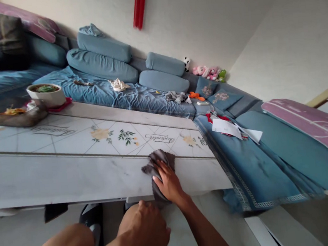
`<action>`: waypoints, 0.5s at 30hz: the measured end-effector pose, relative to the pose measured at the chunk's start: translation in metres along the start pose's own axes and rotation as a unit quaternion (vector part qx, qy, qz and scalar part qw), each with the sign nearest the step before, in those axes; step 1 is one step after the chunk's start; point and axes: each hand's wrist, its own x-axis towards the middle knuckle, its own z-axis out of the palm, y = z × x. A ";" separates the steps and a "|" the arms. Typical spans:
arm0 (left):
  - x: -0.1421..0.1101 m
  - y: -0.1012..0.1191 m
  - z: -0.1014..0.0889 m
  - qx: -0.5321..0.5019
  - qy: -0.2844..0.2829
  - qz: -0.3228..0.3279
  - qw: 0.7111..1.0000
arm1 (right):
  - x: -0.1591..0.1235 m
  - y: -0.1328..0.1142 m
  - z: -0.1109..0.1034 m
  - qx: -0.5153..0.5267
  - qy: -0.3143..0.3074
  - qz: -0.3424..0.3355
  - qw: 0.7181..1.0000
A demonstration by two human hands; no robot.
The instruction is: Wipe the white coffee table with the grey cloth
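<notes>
A grey-brown cleaning cloth (169,159) lies bunched on the marble-patterned table near its right end, with one end hanging at the front edge. My right hand (168,180) presses it against the tabletop, fingers over the fabric and thumb to the left. Close to my body, my left hand (145,227) rests on my knee with its knuckles bent and fingers curled under; nothing shows in it. A printed runner pattern with flowers and lettering (116,137) stretches along the table (70,178) beneath the cloth's far edge.
On the table's far left stand a potted succulent (47,96) and a dark see-through tray (21,117). Blue sofas (161,100) border the far and right sides. Papers (226,127) lie on the right sofa. A slipper (92,222) shows below the table.
</notes>
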 end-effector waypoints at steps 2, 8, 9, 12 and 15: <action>0.001 0.003 0.017 -0.002 0.029 0.005 1.000 | -0.054 0.023 -0.014 -0.008 0.014 0.037 0.999; -0.003 -0.009 0.046 -0.034 0.050 0.007 0.998 | -0.126 0.184 -0.085 -0.084 0.078 0.267 0.957; -0.003 -0.012 0.049 -0.035 0.057 0.007 0.998 | -0.114 0.204 -0.094 -0.097 0.076 0.300 0.946; -0.001 -0.016 0.065 -0.038 0.085 0.030 0.995 | -0.042 0.235 -0.110 -0.134 0.042 0.387 0.911; 0.009 -0.014 0.093 -0.094 0.121 0.038 0.987 | 0.055 0.234 -0.108 -0.151 0.025 0.417 0.896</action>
